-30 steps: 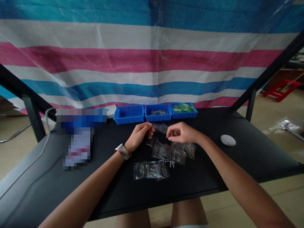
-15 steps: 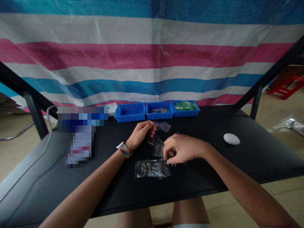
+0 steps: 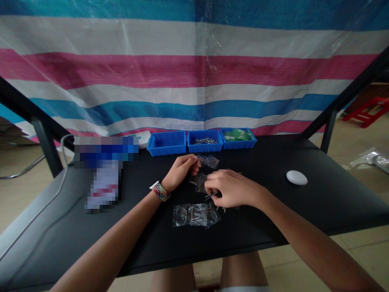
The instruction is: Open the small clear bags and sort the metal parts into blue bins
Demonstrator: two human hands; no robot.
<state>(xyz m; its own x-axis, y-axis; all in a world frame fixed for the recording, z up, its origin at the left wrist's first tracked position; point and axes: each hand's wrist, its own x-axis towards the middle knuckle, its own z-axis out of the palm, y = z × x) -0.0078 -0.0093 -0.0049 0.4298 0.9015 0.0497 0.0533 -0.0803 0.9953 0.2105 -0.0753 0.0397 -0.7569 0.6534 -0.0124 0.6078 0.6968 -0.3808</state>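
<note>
My left hand (image 3: 184, 169) is closed, its thumb and fingertips pinching the edge of a small clear plastic bag (image 3: 212, 162). Closer to me, my right hand (image 3: 234, 188) is closed around thin metal pins (image 3: 210, 196) that stick out to the left from its fingertips. More pins show just below that hand, partly hidden. Between the hands lie clear bags with brownish pieces inside (image 3: 200, 183), partly covered by my right fingers. Another group of filled clear bags (image 3: 198, 214) overlaps on the table in front of my right hand.
Three blue bins line the back of the black table (image 3: 255, 231): a left bin (image 3: 166, 151), a middle bin (image 3: 205, 148) with loose metal pins, and a right bin (image 3: 239, 144) with green-and-clear packets. A white oval object (image 3: 297, 177) lies at right; a pixelated item (image 3: 103, 174) at left.
My right hand has moved slightly up and left, away from the nearer bags, and the pins now show at its fingertips. My left hand stays in nearly the same spot.
</note>
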